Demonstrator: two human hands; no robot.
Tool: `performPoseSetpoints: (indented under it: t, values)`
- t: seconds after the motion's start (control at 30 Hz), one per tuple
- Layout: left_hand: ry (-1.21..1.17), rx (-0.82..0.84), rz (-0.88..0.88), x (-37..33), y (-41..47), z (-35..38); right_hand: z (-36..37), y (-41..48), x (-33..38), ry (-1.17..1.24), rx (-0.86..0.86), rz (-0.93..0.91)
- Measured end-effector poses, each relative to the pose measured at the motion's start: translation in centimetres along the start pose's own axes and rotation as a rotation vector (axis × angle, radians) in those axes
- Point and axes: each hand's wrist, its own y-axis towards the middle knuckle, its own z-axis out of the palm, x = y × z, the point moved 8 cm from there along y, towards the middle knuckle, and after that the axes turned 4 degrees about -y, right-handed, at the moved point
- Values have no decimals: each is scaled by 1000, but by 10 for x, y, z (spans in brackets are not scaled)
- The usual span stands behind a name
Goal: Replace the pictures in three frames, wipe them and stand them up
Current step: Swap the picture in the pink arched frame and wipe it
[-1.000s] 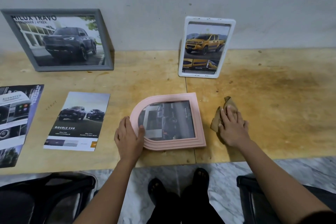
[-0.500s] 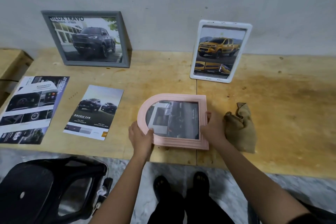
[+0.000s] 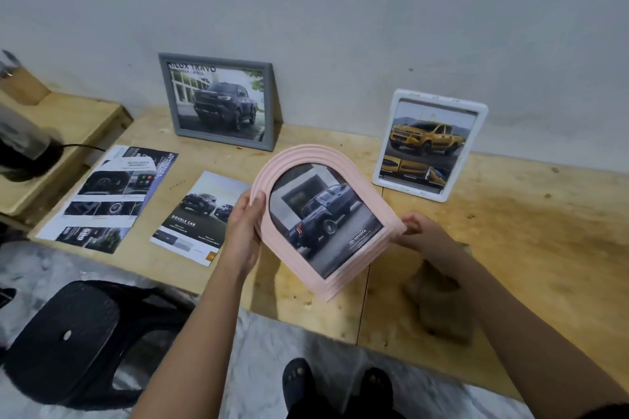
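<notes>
Left hand [image 3: 243, 235] and right hand [image 3: 423, 236] grips clamp the tilted arched pink picture frame [image 3: 326, 218] above the wooden table [image 3: 527, 248]; best lowered base first, squarely

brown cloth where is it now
Head view: the brown cloth lies on the wooden table, right of centre near the front edge, below the right hand holding the pink frame.

Three picture frames [image 3: 221, 100] [image 3: 429, 146] [image 3: 292, 154], two car brochures [image 3: 109, 194] [image 3: 200, 218], one cloth [image 3: 439, 309], one black stool [image 3: 78, 340], two hands [image 3: 243, 235] [image 3: 425, 235]
</notes>
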Motion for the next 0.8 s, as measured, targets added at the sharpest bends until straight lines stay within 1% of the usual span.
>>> performPoseSetpoints:
  t: [0.1, 0.17, 0.23, 0.3, 0.37, 0.43, 0.47, 0.53, 0.6, 0.7, 0.8]
  values:
    - [76, 39, 78, -38, 8, 14, 6, 2, 23, 28, 224, -52]
    - [149, 57, 118, -56, 11, 24, 13, 4, 30, -11, 299, -79]
    - [193, 25, 176, -73, 15, 33, 18, 6, 36, 20, 288, -109]
    - [233, -34, 253, -89, 21, 38, 20, 8, 34, 99, 225, -119]
    - [243, -55, 266, -92, 27, 40, 23, 10, 30, 163, 175, -116]
    - [349, -38, 198, -78, 31, 37, 27, 13, 27, 221, 151, -114]
    - [421, -3, 137, -63, 31, 34, 28, 16, 26, 249, 134, -102]
    - [509, 129, -19, -26, 32, 26, 28, 25, 28, 283, 80, -91]
    - [550, 259, -135, 1, 36, 18, 25, 38, 33, 274, 28, -90]
    - [518, 357, -229, 11, 59, 10, 26, 61, 40, 240, -14, -93]
    - [596, 414, -233, 5, 93, 8, 35, 83, 37, 192, -41, -56]
